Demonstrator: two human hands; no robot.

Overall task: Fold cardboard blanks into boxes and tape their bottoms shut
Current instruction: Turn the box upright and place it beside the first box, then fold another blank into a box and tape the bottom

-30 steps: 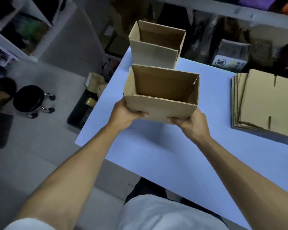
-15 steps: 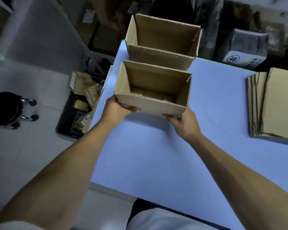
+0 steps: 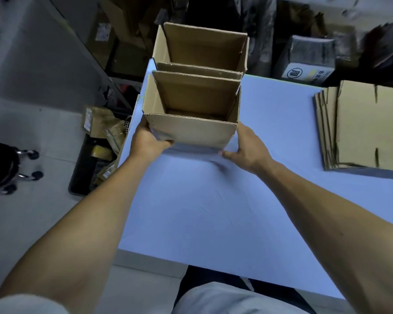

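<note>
At the far left of the frame a black wheeled stool (image 3: 0, 168) stands on the floor, with a dark tray of tape rolls (image 3: 95, 164) beside the blue surface (image 3: 213, 200). The left hand (image 3: 146, 141) grips the lower left corner of the nearer box (image 3: 191, 116), fingers curled under its front wall. That box sits open-topped at the upper middle of the frame, pressed up against a second finished box (image 3: 202, 51) behind it at the surface's far edge. The right hand (image 3: 247, 147) lies at the box's lower right corner, fingers fairly straight against the side; whether it truly grips is hard to tell from here. To do this well, I'd say slide the box squarely until the walls meet flush, keep both corners level, then let go without dragging it askew. At the right lies the stack of flat blanks (image 3: 361, 125), waiting.
</note>
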